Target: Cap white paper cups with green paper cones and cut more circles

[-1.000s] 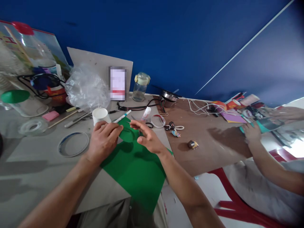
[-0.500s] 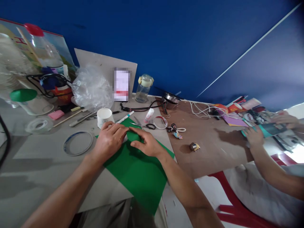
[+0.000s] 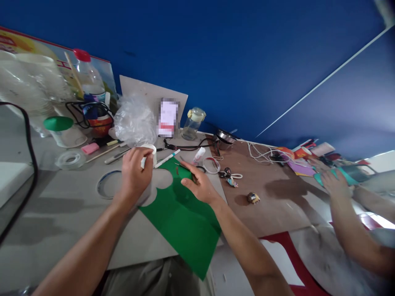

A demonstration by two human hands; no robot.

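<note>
Green paper sheet [image 3: 182,226] with rounded cut-outs lies under the right hand [image 3: 200,187], half open, fingertips flat on it, gripping nothing; left hand [image 3: 134,174] curled, pinching something small and white, can't tell what, right against a white paper cup [image 3: 149,149], white marker pen [image 3: 166,159] just beyond.

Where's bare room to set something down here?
Bare brown board between the round trinket and the co-worker's hand. Bare grey board left of the thin ring, below the tape roll. Crowded: around the left hand on the paper cup and the right hand on the green sheet, with marker, glue stick, keychain.
</note>
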